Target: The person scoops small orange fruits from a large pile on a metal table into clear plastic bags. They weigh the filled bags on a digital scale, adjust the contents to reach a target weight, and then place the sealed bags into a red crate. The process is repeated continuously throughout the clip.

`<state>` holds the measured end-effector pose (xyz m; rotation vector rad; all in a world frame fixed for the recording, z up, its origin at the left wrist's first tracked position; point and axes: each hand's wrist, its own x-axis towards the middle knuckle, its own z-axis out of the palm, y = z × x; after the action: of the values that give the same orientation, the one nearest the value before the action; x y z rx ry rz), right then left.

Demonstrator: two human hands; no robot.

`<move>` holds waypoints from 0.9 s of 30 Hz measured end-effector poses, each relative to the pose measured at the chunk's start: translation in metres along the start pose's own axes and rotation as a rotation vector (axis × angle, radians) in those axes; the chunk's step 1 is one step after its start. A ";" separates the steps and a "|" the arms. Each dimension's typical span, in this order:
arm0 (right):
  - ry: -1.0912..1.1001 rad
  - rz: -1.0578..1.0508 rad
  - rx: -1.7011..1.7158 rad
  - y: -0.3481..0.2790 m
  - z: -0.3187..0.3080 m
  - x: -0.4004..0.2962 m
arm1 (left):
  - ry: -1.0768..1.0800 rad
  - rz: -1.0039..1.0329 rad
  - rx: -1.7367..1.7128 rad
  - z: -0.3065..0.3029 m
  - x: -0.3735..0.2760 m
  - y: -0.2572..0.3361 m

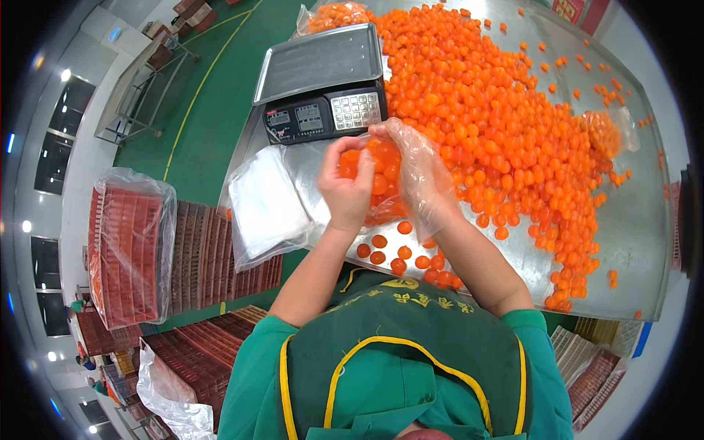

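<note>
Between my hands is a clear plastic bag of round orange egg yolks (386,184), held just above the steel table. My bare left hand (346,184) grips the bag on its left side, fingers curled at the top. My right hand (421,168) wears a loose clear plastic glove and cups the bag's right side, its fingertips at the upper edge. Below the bag, several loose egg yolks (404,252) lie near the table's front edge. A large heap of egg yolks (484,126) spreads beyond and to the right of my right hand.
A digital scale (324,82) with a bare steel pan stands just beyond my hands. Left of them lies a stack of clear plastic bags (269,203). Filled bags (602,135) rest at the heap's far right and back. Stacked red plastic crates (129,253) stand on the green floor.
</note>
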<state>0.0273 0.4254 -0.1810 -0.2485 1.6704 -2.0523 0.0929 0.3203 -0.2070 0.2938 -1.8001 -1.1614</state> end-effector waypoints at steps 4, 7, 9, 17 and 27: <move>0.063 -0.022 -0.041 -0.004 0.001 -0.002 | -0.196 -0.336 0.139 -0.051 -0.015 0.005; -0.054 0.010 -0.001 -0.004 0.004 0.007 | -0.685 -0.880 0.327 -0.068 -0.044 -0.003; -0.101 -0.084 -0.122 0.006 -0.001 0.025 | -0.662 -1.005 0.178 -0.063 -0.053 0.000; -0.220 -0.134 -1.428 -0.019 -0.041 0.048 | -0.665 -1.114 -0.095 -0.054 -0.046 -0.010; -0.238 0.061 -0.927 -0.029 -0.031 0.070 | -0.562 -0.849 -0.367 -0.081 0.035 -0.017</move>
<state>-0.0537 0.4234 -0.1720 -0.6905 2.3002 -1.0159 0.1352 0.2425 -0.1914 0.5862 -1.9172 -2.3240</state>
